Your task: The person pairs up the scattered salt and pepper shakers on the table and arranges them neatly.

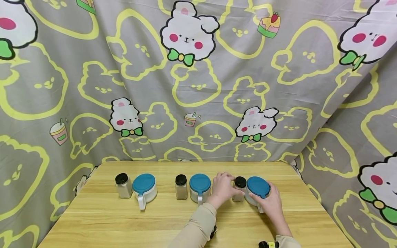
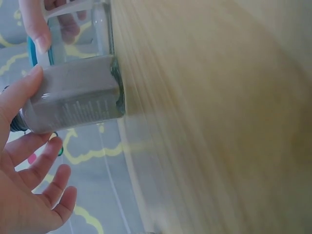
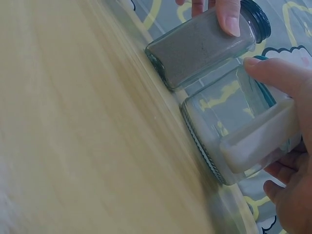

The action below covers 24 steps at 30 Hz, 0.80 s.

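Observation:
My left hand [image 1: 221, 189] pinches a square glass jar [image 1: 238, 196] of greyish powder near its black lid, thumb on one side and forefinger on the other. In the left wrist view this jar [image 2: 78, 92] stands on the table, and the other fingers are spread away from it. Right beside it is a clear glass seasoning pot [image 1: 258, 187] with a blue lid and a white handle [image 3: 261, 139]. My right hand [image 1: 271, 203] grips that pot from its right side, thumb near the lid. Its remaining fingers are partly hidden behind the pot.
At the left of the wooden table [image 1: 149, 227] stand another powder jar [image 1: 124, 187] and blue-lidded pot [image 1: 144, 186]. A similar jar [image 1: 181, 187] and pot [image 1: 200, 186] stand mid-table. Small black objects [image 1: 269, 244] lie near the front edge. A patterned curtain [image 1: 198, 89] hangs behind.

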### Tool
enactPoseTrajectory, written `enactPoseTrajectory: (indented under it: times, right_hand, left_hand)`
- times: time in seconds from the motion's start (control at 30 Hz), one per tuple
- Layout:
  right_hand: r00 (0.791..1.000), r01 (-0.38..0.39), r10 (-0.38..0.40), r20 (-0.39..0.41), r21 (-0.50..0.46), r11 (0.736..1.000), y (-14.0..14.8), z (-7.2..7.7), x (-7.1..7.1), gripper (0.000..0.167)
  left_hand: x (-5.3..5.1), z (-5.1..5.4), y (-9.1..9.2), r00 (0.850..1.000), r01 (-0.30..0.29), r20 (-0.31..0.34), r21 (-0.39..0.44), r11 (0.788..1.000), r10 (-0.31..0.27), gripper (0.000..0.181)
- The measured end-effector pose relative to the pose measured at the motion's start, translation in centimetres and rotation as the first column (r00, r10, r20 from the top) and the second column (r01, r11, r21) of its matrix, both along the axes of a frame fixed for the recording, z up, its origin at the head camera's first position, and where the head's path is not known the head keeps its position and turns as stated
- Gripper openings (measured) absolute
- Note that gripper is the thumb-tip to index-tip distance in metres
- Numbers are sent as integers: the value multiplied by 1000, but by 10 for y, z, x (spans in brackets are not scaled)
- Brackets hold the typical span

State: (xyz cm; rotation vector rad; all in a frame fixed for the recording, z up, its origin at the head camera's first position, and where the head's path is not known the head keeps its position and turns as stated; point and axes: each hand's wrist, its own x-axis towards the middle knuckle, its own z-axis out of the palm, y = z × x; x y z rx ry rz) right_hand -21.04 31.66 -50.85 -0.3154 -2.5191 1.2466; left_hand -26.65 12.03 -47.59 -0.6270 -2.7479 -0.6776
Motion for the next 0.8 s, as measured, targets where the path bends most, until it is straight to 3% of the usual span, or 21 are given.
enactPoseTrajectory:
  times: [0.4,0.8]
  right_hand:
    - [999,-30,30,30,7,1000,0,1,-1,98]
    - [997,-42,39,72,37,998,1,1,-3,101]
  left_hand:
    - [0,-1,2,996,-29,88,13,999,28,58]
    - [3,1,4,988,-27,157,76,997,14,66]
